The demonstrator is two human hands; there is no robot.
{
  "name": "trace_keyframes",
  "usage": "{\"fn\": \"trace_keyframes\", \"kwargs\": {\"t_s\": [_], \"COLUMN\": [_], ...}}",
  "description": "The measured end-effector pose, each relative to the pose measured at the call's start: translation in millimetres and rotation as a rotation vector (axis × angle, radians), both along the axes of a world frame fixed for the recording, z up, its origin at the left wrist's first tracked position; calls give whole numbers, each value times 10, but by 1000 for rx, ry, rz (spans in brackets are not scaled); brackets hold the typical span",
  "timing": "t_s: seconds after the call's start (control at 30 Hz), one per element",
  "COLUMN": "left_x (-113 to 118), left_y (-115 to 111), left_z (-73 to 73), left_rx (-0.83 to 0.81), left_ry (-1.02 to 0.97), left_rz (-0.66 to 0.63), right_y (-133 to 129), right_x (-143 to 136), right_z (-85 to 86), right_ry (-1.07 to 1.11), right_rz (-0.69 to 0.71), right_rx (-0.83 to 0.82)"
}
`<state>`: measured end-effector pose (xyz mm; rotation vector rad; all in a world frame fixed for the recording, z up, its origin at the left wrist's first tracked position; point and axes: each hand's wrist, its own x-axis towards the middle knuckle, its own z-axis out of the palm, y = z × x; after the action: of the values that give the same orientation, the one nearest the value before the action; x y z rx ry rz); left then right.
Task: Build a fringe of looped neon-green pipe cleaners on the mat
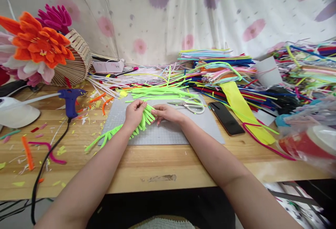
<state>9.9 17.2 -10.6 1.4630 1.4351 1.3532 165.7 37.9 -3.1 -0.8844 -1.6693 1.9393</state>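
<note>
Both of my hands meet over the grey cutting mat, around a fringed piece of bright green pipe cleaners. My left hand pinches its upper end, and the fringe trails down to the left behind my left wrist and forearm. My right hand has its fingers closed at the right side of the green loops. Loose green pipe cleaners lie just beyond my hands. Scissors with white handles rest on the mat to the right.
At left are a blue glue gun with its black cord, scraps and a basket of fuzzy flowers. A phone, yellow strip and pipe cleaner bundles lie at right and back. A plastic-wrapped red item is far right.
</note>
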Motion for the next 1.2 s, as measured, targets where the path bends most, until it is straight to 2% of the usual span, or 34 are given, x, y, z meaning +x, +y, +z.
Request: {"fn": "trace_keyframes", "kwargs": {"t_s": [0.1, 0.3, 0.4, 0.6, 0.77, 0.83, 0.93, 1.07, 1.13, 1.2], "left_x": [-3, 3, -24, -45, -55, -75, -106, -105, -91, -81], "left_y": [21, 58, 70, 71, 80, 97, 127, 119, 82, 36], "left_z": [-29, -92, -101, -66, -41, -58, -107, -109, -50, 31], "left_rx": [-44, -66, -71, -61, -77, -88, -100, -99, -99, -64], "left_ry": [-101, -251, -282, -192, -243, -221, -62, 319, 509, 698], "left_rz": [-8, 25, 45, 73, 43, 39, 41, -32, -83, -87], "right_y": [19, 15, 27, 53, 24, 29, 74, 170, 216, 270], "right_x": [37, 37, 17, -20, -34, -32, -9, 76, 127, 151], "right_z": [-13, -50, -74, -113, -94, -75, -56, -65, -57, -22], "right_ry": [21, 55, 59, -26, -62, -78, -66, -126, -267, -435], "right_rz": [-97, -28, -91, -152, -41, -41, -246, -604, -671, -650], "right_rx": [37, -31, -32, 172, 226, 248, 349, 531, 653, 785]}}
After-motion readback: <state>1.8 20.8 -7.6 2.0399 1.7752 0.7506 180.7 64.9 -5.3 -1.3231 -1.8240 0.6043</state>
